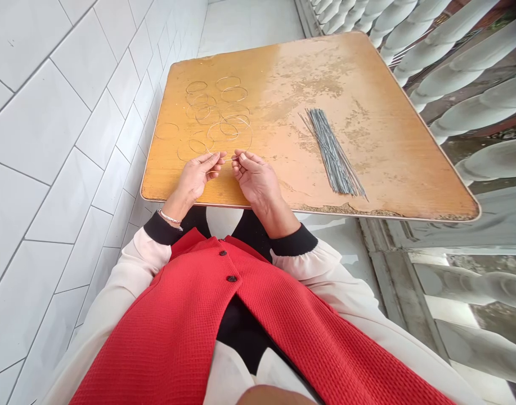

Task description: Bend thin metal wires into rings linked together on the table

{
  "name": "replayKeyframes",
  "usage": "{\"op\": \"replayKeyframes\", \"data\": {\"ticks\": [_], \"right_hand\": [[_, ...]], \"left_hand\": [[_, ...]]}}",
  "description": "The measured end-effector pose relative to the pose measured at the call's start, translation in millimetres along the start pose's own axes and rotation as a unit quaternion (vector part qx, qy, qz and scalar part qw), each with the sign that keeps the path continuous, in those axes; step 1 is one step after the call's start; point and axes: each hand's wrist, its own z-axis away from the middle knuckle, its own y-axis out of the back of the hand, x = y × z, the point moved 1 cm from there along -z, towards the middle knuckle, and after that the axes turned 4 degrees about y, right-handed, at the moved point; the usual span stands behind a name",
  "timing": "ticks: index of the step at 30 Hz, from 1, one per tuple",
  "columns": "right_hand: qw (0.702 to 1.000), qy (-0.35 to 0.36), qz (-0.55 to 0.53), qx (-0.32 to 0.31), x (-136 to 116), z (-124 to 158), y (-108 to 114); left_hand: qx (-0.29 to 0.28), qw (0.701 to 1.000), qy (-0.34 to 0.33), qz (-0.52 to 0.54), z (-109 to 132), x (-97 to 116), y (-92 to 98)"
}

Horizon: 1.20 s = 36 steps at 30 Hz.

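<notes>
Over the table's near left part, my left hand (pixel 202 173) and my right hand (pixel 255 177) pinch a thin wire ring (pixel 251 134) between them. The ring's near side runs through the fingertips of both hands, and its loop rises away from me. Just beyond it, several thin wire rings (pixel 231 94) lie spread on the tabletop, some overlapping. A bundle of straight grey wires (pixel 334 151) rests to the right of my right hand, with a few strands sticking out at its far left. Where the wire's ends meet is too small to make out.
The wooden table (pixel 393 169) has a worn, peeling surface and a chipped near edge. On the left stands a white tiled wall (pixel 63 146) close to the table. A white balustrade (pixel 464 67) runs along the right side.
</notes>
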Motion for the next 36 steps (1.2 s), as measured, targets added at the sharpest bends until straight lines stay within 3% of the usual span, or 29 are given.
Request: {"op": "replayKeyframes", "data": {"ticks": [6, 11, 15, 21, 29, 36], "right_hand": [[0.998, -0.067, 0.0, -0.005, -10, 3, -1], [0.995, -0.101, 0.016, -0.007, -16, 5, -2], [0.994, -0.106, 0.021, -0.019, -18, 6, 0], [0.993, -0.108, 0.026, -0.031, -19, 5, 2], [0.994, -0.095, 0.044, -0.032, -14, 3, 4], [0.997, -0.068, 0.021, 0.002, -6, 5, -3]], "left_hand": [[-0.017, 0.996, 0.001, -0.089, 9, 11, 10.1], [0.035, 0.987, 0.023, -0.154, 7, 19, 24.9], [0.078, 0.983, 0.004, -0.164, 2, 24, 30.0], [0.07, 0.98, -0.015, -0.184, 1, 30, 28.4], [0.064, 0.982, -0.024, -0.175, -2, 26, 28.0], [0.089, 0.993, -0.025, -0.071, -5, 12, 10.6]]}}
